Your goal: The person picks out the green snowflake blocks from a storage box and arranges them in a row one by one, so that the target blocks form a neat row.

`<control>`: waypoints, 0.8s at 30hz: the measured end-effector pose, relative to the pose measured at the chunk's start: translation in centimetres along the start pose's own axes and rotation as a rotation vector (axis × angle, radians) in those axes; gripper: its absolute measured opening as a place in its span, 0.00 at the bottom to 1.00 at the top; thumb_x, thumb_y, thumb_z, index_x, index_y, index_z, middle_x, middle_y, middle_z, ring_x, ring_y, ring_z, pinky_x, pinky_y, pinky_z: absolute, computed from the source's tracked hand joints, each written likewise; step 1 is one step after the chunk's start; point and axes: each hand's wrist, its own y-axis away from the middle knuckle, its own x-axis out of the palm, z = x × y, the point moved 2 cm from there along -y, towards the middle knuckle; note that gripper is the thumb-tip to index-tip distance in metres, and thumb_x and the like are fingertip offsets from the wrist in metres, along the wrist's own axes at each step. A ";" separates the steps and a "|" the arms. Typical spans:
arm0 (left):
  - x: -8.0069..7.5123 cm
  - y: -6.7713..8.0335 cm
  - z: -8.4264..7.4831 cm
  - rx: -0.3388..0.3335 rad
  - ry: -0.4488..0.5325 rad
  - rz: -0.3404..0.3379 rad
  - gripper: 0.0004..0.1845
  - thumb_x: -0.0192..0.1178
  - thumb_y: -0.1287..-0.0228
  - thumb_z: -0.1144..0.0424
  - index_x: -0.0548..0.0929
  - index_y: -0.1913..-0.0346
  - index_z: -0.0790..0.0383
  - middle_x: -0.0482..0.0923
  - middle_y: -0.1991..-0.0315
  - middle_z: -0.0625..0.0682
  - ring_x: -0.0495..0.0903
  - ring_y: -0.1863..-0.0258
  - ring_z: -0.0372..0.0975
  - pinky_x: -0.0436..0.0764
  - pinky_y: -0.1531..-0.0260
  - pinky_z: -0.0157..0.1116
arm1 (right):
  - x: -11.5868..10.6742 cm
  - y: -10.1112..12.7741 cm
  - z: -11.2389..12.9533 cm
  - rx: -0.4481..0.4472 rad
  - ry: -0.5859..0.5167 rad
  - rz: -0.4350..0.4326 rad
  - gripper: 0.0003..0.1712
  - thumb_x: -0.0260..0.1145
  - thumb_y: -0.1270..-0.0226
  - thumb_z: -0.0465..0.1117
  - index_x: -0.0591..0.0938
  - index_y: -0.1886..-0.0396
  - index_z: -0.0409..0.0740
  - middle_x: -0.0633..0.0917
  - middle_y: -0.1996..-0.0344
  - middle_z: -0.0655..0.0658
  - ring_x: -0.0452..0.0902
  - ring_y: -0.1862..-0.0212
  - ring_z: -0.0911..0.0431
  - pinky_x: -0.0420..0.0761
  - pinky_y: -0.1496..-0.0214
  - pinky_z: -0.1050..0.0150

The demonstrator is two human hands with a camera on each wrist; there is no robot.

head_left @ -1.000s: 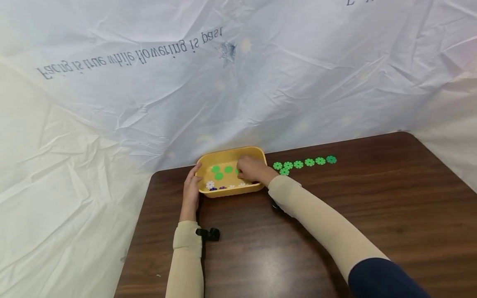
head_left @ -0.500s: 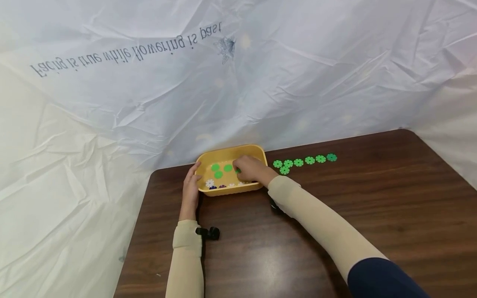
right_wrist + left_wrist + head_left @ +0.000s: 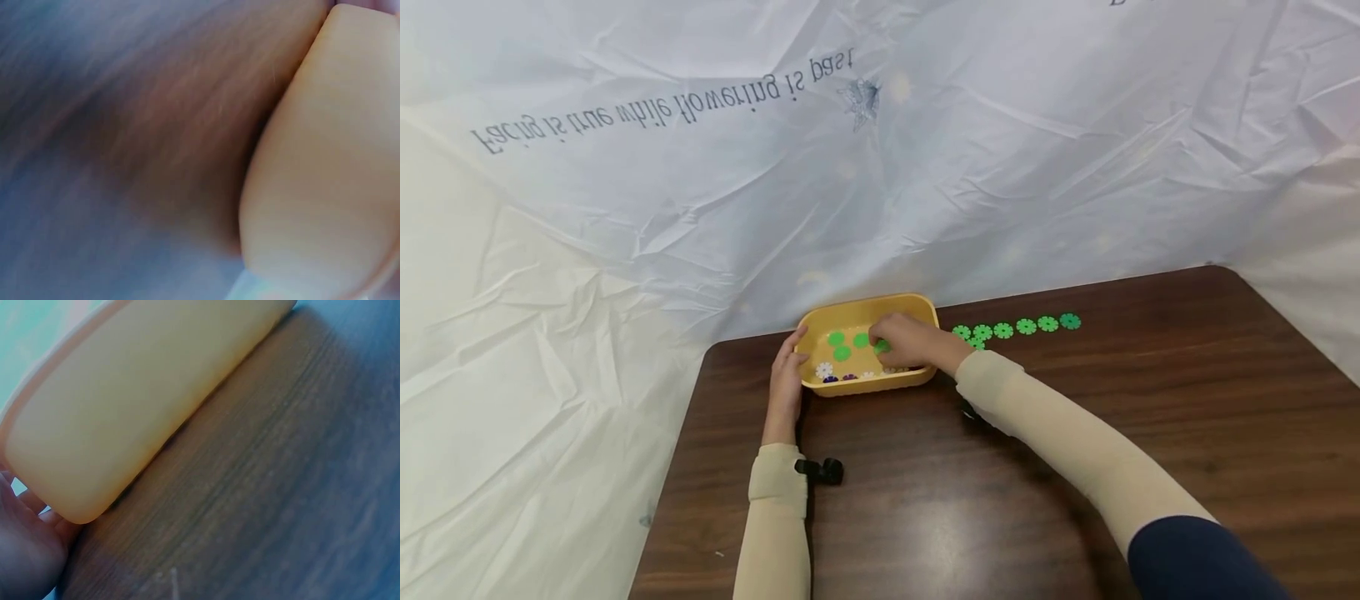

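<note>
A yellow tray (image 3: 925,321) stands near the table's far edge, and its outer wall (image 3: 144,406) fills the left wrist view. In it lie green discs (image 3: 837,339), white flower-shaped discs (image 3: 823,369) and purple ones (image 3: 830,379). My left hand (image 3: 786,379) rests against the tray's left end with its fingers straight along the wall. My right hand (image 3: 912,342) reaches into the tray's right half, fingers curled, their tips pinching a green disc (image 3: 882,346). The right wrist view is blurred and shows only the tray wall (image 3: 325,156) and the table.
A row of several green discs (image 3: 1015,327) lies on the dark wooden table (image 3: 1075,467) right of the tray. A creased white sheet (image 3: 880,167) with printed writing hangs behind and to the left. A black wrist camera (image 3: 822,471) sits on my left sleeve.
My right hand's fingers have shifted slightly left inside the tray, and more of the green disc shows at their tips. The left hand and tray have stayed put.
</note>
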 end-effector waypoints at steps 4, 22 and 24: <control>0.0 -0.1 0.1 0.003 0.002 0.000 0.29 0.44 0.31 0.71 0.70 0.28 0.54 0.57 0.24 0.50 0.55 0.26 0.44 0.59 0.32 0.45 | -1.2 1.0 0.5 -0.051 0.027 0.017 0.12 0.64 0.35 0.37 0.86 0.55 0.39 0.84 0.58 0.46 0.77 0.60 0.56 0.78 0.57 0.61; 0.0 0.2 0.1 -0.006 -0.015 -0.014 0.29 0.42 0.31 0.71 0.70 0.28 0.56 0.57 0.24 0.50 0.54 0.26 0.43 0.58 0.31 0.45 | -5.7 6.2 0.1 -0.093 0.029 -0.059 0.09 0.66 0.37 0.38 0.87 0.58 0.44 0.85 0.58 0.47 0.79 0.58 0.54 0.78 0.55 0.57; 0.1 0.2 0.0 -0.007 0.000 -0.011 0.29 0.43 0.32 0.71 0.70 0.28 0.56 0.57 0.24 0.50 0.54 0.26 0.43 0.58 0.32 0.45 | -6.1 6.9 -0.4 -0.088 0.028 -0.076 0.08 0.66 0.37 0.38 0.87 0.59 0.45 0.85 0.60 0.48 0.78 0.61 0.54 0.78 0.58 0.58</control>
